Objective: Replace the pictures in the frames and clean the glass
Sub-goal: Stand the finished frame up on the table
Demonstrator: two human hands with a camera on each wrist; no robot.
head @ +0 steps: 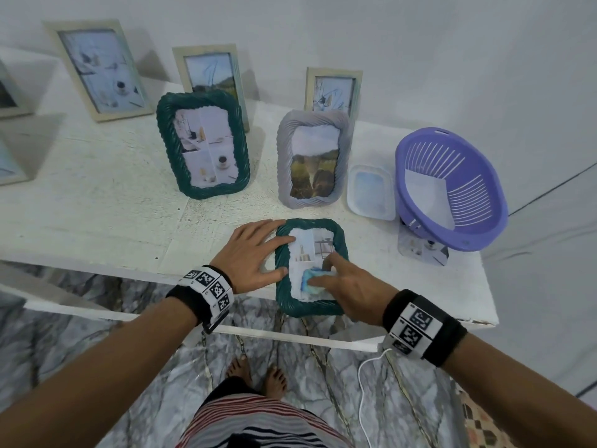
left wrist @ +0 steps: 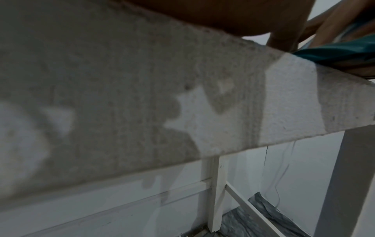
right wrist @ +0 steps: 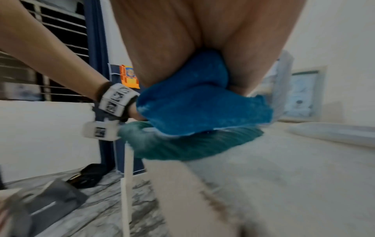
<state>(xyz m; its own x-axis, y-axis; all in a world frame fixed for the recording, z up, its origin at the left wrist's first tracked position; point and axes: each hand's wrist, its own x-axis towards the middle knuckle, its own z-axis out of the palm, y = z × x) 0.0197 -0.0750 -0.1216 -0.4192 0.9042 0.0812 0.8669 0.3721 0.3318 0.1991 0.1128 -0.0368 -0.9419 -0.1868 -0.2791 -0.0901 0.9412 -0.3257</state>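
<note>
A small dark-green rope-edged picture frame (head: 340, 240) lies flat, glass up, at the front edge of the white table (head: 97, 202); its near end overhangs the edge. My left hand (head: 258, 250) lies open and flat on the frame's left rim, fingers straight. My right hand (head: 342, 279) grips a bunched blue cloth (head: 311, 279) and presses it on the lower part of the glass. In the right wrist view the blue cloth (right wrist: 194, 102) bulges below my palm, over the green frame (right wrist: 182, 147). The left wrist view shows a corner of the green frame (left wrist: 341, 52) beside my fingers (left wrist: 284, 36).
Behind stand a larger green frame (head: 203, 143) and a grey frame (head: 313, 156); three pale wooden frames (head: 97, 69) lean at the wall. A clear plastic tray (head: 371, 192) and a purple basket (head: 452, 189) holding a sheet sit at the right. A white cable (head: 365, 399) hangs over the marble floor.
</note>
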